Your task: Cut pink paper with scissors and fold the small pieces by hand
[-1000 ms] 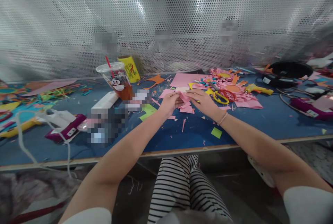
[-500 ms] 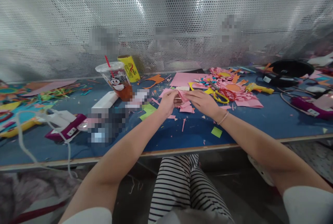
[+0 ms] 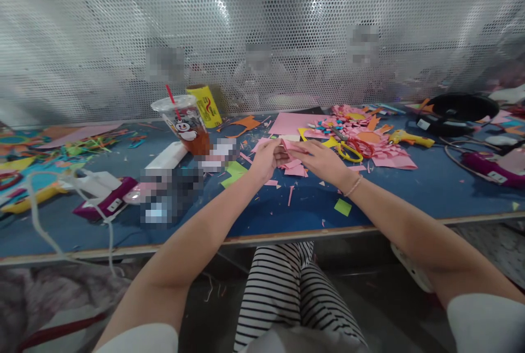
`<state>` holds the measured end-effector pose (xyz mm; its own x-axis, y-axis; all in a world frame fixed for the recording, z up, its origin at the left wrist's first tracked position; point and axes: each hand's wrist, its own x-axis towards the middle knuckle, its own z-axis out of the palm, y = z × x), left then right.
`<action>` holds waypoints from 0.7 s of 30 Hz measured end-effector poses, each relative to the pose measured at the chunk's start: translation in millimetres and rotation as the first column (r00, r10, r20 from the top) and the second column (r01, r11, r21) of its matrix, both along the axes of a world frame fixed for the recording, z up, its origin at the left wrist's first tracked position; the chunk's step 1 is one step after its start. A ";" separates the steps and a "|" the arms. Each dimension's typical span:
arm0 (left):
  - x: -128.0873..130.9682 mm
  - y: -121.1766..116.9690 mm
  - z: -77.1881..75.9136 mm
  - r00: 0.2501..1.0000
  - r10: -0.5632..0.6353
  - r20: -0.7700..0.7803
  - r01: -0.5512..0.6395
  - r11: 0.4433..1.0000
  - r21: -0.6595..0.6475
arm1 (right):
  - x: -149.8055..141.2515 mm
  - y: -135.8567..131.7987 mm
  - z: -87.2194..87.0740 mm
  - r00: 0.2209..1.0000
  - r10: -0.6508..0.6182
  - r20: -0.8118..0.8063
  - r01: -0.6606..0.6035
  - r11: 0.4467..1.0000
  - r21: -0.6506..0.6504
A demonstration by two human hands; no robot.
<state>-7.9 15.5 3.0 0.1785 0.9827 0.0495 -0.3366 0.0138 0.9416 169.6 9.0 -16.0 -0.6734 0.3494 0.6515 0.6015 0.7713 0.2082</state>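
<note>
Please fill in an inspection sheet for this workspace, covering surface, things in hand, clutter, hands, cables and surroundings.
Surface: blue tabletop, littered with tiny scraps.
Things in hand: one small pink paper piece, seemingly folded or curled.
Clutter: lidded drink cup with a straw, yellow-handled scissors, yellow glue gun, green square, pink cut paper pile.
Hands: left hand and right hand meet at the pink piece; fingertips partly hidden.
Cables: white cable crosses the front edge at left.
Surroundings: perforated metal screen behind the table; spilled liquid, nothing seen.
</note>
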 end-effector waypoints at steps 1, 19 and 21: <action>-0.4 0.2 0.0 1.000 -0.010 0.006 0.010 1.000 0.001 | -0.1 0.0 -0.1 1.000 0.006 -0.004 -0.006 1.000 -0.007; -2.7 4.2 -7.4 0.979 -0.003 -0.206 0.037 0.986 0.161 | -9.1 6.3 -1.9 0.825 -0.110 -0.555 -0.137 0.912 -0.385; -2.5 4.4 -8.9 0.975 0.016 -0.222 0.023 0.985 0.173 | -10.0 11.1 -4.5 0.737 -0.212 -0.642 -0.220 0.823 -0.524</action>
